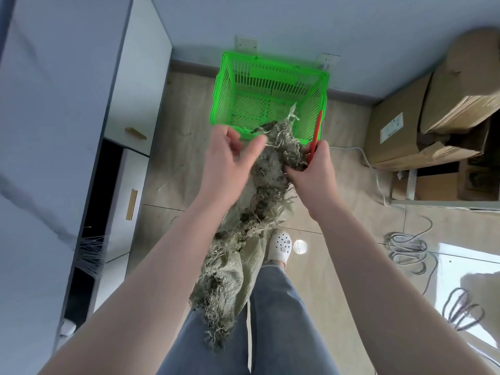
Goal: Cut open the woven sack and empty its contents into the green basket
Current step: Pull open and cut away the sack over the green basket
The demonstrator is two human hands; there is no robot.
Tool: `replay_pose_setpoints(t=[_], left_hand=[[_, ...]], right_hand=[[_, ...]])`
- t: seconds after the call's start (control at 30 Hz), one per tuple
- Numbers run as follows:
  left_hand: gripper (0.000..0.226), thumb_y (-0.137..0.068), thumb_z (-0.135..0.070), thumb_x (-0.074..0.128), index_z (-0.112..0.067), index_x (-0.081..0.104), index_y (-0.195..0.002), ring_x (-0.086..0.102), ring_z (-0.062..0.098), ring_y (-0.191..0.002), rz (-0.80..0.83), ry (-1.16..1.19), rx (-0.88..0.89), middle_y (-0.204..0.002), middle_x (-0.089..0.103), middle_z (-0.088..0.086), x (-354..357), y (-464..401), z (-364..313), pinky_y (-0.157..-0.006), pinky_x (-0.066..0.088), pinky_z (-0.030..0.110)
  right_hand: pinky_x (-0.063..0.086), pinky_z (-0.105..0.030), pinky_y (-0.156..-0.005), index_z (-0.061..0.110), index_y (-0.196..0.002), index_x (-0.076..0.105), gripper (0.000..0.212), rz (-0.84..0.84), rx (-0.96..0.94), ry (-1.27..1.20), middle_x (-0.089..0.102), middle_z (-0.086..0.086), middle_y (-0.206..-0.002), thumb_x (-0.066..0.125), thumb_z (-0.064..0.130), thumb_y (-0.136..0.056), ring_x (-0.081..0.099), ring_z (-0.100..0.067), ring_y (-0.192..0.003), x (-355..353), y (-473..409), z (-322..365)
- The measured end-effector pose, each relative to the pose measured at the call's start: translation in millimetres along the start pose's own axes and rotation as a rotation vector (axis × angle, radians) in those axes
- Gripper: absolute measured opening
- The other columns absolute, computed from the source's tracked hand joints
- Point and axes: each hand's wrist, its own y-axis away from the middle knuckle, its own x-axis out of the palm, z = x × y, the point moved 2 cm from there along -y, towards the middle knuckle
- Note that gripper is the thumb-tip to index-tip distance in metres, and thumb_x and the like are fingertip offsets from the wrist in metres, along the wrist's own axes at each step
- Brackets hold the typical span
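Observation:
A frayed, dirty grey-green woven sack hangs in front of my legs, its upper end lifted to the near rim of the green basket. The basket stands on the floor by the wall and looks empty inside. My right hand grips the sack's upper right edge together with a red-handled cutter that points up over the basket's corner. My left hand is blurred just left of the sack's top, fingers spread, holding nothing that I can see.
A white cabinet with wooden handles lines the left side. Cardboard boxes are stacked at the right. Coiled grey cables lie on the tiled floor at the right. My white clog stands beside the sack.

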Motion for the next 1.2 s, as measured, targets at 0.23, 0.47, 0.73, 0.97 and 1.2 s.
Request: replay_pose_setpoints(t=[0.23,0.47,0.73,0.97,1.2], left_hand=[[0.049,-0.078,-0.023,0.078,-0.030,0.054,-0.121,0.057,0.004,-0.095,0.287,-0.067,0.037,-0.118,0.049,-0.001,11.3,-12.2,-18.0,-0.086,0.047,0.022],[0.046,-0.084,-0.003,0.064,-0.027,0.056,-0.123,0.062,0.011,-0.089,0.363,0.011,0.001,-0.098,0.054,-0.014,12.9,-2.3,-16.5,-0.081,0.052,0.031],[0.017,-0.090,-0.002,0.057,-0.018,0.049,-0.093,0.060,0.006,-0.082,0.157,0.030,0.059,-0.098,0.062,-0.004,8.8,-2.8,-9.3,-0.066,0.041,0.007],[0.043,-0.081,0.007,0.047,-0.027,0.061,-0.058,0.055,0.015,-0.071,0.076,0.253,-0.099,-0.065,0.061,-0.015,14.2,-4.4,-0.1,-0.073,0.044,0.032],[0.008,-0.079,-0.014,0.073,-0.022,0.074,-0.080,0.067,0.012,-0.075,0.197,0.392,-0.235,-0.080,0.072,-0.001,2.5,0.9,-8.2,-0.078,0.054,0.028]], right_hand=[[0.038,-0.017,-0.059,0.015,-0.093,0.039,0.032,0.029,-0.006,-0.106,0.045,0.004,-0.081,0.066,0.005,-0.079,0.042,-0.007,-0.066,3.4,4.8,0.5],[0.045,-0.032,-0.069,0.024,-0.080,0.036,0.039,-0.176,0.042,-0.243,0.045,0.005,-0.075,0.074,0.018,-0.083,0.045,-0.013,-0.067,-13.3,-8.2,12.3],[0.055,-0.028,-0.061,0.007,-0.092,0.046,0.030,0.002,0.339,-0.761,0.064,-0.003,-0.073,0.074,0.014,-0.084,0.066,-0.016,-0.066,-7.0,-7.3,3.3],[0.038,-0.015,-0.064,0.020,-0.090,0.039,0.053,0.000,0.087,-0.201,0.042,0.007,-0.079,0.087,0.023,-0.067,0.041,-0.005,-0.066,-6.9,9.9,3.0],[0.060,-0.033,-0.057,0.020,-0.083,0.035,0.038,-0.136,0.224,-0.419,0.042,-0.004,-0.086,0.061,-0.008,-0.083,0.056,-0.026,-0.079,-23.2,-3.1,7.9]])
